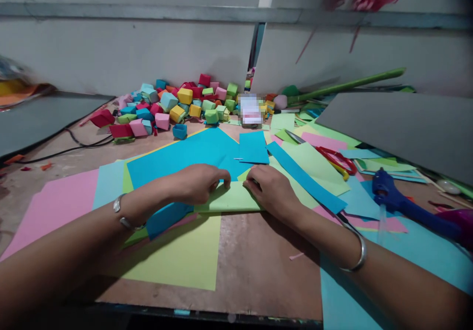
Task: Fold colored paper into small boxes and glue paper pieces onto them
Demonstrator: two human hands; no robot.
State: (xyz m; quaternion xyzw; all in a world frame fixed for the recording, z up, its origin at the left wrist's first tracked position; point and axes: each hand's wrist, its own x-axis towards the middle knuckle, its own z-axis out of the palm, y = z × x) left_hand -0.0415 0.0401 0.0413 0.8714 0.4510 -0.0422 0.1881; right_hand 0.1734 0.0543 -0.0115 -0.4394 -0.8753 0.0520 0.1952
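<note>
Left hand (197, 182), right hand (272, 188): sheet (226, 201) edge.

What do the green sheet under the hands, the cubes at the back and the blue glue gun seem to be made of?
The green sheet, pressed by the left hand and right hand, looks like thin matte paper: flat, with a sharp fold. The cubes: likely folded coloured paper; crisp edges, matte faces. The glue gun: probably moulded plastic; smooth, slightly glossy blue body.
</note>
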